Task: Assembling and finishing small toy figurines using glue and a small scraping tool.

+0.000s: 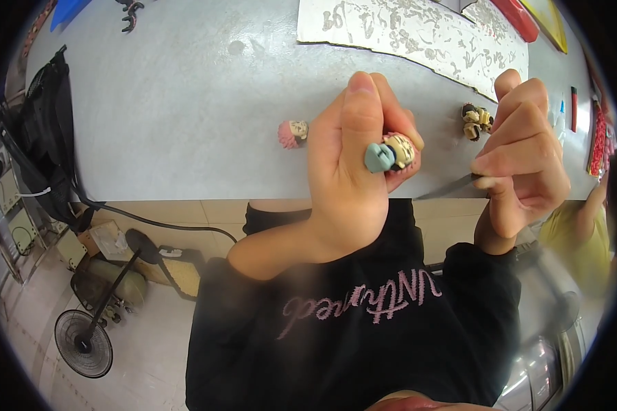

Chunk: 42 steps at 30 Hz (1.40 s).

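Observation:
My left hand (pixel 353 157) is closed around a small painted figurine (pixel 394 154) with a pale face and a teal part, held over the table's near edge. Its far side is hidden by my fingers. Pinched in the fingers of my right hand (pixel 528 161) is a thin, dark, flat strip like a small file or blade (pixel 452 186), pointing left toward the figurine but apart from it. On the table left of my left hand lies a pink-haired figurine piece (pixel 293 133). A few cream-and-dark figurines (pixel 476 122) sit beside my right hand.
A white sheet with grey smears (pixel 418 41) covers the far part of the grey table (pixel 185 103). A black bag (pixel 51 116) hangs at the left edge, with a cable below. A red-and-black stick (pixel 574 109) lies right. A fan (pixel 83 344) stands lower left; another person (pixel 583 229) is at right.

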### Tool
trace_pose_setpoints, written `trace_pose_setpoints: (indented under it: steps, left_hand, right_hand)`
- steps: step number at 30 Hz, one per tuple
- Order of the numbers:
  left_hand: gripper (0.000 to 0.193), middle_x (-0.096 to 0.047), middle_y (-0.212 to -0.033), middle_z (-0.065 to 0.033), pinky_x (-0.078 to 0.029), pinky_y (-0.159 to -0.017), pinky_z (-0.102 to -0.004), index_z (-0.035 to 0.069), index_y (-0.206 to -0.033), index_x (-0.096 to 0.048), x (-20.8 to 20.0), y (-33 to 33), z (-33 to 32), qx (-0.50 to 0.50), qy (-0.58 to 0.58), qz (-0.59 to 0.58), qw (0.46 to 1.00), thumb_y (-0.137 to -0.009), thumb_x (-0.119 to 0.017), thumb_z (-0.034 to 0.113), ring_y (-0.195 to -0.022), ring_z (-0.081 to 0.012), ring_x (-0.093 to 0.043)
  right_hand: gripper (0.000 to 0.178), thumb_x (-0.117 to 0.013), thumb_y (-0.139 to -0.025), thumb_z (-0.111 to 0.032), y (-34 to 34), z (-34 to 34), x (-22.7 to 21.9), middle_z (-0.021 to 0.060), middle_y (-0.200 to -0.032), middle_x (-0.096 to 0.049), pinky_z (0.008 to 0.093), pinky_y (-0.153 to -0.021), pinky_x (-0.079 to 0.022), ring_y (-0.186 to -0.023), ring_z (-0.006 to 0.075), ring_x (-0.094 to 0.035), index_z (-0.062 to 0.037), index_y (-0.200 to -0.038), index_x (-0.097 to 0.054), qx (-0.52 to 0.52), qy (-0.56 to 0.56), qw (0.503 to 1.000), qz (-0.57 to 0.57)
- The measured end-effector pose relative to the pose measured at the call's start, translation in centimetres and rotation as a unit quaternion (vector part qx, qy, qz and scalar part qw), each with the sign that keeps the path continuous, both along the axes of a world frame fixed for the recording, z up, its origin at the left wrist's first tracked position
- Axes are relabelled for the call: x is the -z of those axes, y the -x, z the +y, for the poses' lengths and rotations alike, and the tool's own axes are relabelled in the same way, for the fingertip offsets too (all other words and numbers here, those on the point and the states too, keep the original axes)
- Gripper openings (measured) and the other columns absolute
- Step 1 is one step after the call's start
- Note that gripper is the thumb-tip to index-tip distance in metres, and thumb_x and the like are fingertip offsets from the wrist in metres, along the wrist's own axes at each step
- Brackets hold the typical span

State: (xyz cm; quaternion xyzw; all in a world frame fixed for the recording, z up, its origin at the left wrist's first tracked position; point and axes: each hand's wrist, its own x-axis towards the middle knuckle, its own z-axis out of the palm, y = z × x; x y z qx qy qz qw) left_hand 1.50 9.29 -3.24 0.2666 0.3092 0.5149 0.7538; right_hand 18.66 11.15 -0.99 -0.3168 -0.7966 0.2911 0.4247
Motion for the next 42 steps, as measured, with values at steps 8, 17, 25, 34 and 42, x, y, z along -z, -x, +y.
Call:
trace_pose_setpoints:
  steps: [8, 17, 25, 34, 42]
  left_hand:
    - [0.042, -0.029, -0.046, 0.0016, -0.018, -0.039, -0.0235, 0.008, -0.064, -0.037, -0.9, -0.5, 0.3, -0.027, 0.052, 0.044, 0.997, -0.097, -0.022, 0.030, -0.038, -0.0062, -0.020]
    - [0.042, -0.029, -0.047, 0.0015, -0.018, -0.038, -0.0238, 0.008, -0.064, -0.037, -1.1, -0.5, 0.2, -0.038, 0.065, 0.044, 0.996, -0.097, -0.022, 0.030, -0.038, -0.0063, -0.021]
    - [0.042, -0.030, -0.047, 0.0014, -0.018, -0.039, -0.0241, 0.008, -0.064, -0.037, -1.2, -0.8, 0.3, -0.046, 0.070, 0.038, 0.996, -0.097, -0.023, 0.030, -0.039, -0.0064, -0.021]
    - [0.041, -0.039, -0.053, -0.0021, -0.024, -0.042, -0.0211, 0.006, -0.069, -0.037, -1.2, -0.5, 0.5, -0.034, 0.028, 0.032, 0.999, -0.098, -0.025, 0.033, -0.045, -0.0063, -0.030]
    - [0.040, -0.031, -0.051, 0.0010, -0.022, -0.046, -0.0235, 0.010, -0.066, -0.033, -1.8, 0.1, 0.0, -0.112, -0.051, 0.094, 0.988, -0.097, -0.028, 0.034, -0.047, -0.0074, -0.025]
  right_hand:
    - [0.013, -0.062, -0.073, -0.013, -0.2, 0.1, 0.2, 0.0049, -0.063, -0.046, 0.0362, -0.062, -0.027, -0.069, 0.0205, -0.034, -0.0028, -0.072, -0.054, 0.047, -0.057, 0.997, -0.036]
    - [0.012, -0.063, -0.073, -0.012, 0.1, 0.1, 0.3, 0.0048, -0.063, -0.048, 0.0364, -0.061, -0.027, -0.069, 0.0208, -0.035, -0.0034, -0.074, -0.054, 0.037, -0.061, 0.997, -0.038]
    - [0.007, -0.060, -0.069, -0.006, 0.0, 0.0, 0.3, 0.0055, -0.063, -0.050, 0.0356, -0.061, -0.027, -0.068, 0.0205, -0.036, -0.0043, -0.074, -0.055, 0.048, -0.055, 0.997, -0.015]
    - [0.022, -0.067, -0.047, -0.001, 0.4, 0.8, -0.6, 0.0042, -0.060, -0.051, 0.0287, -0.057, -0.035, -0.062, 0.0213, -0.043, -0.0017, -0.068, -0.062, 0.066, -0.088, 0.994, 0.014]
    - [0.014, -0.069, -0.063, 0.004, -1.1, -0.3, -2.1, 0.0049, -0.065, -0.054, 0.0279, -0.059, -0.037, -0.063, 0.0180, -0.046, -0.0026, -0.072, -0.061, 0.059, -0.003, 0.992, 0.115]
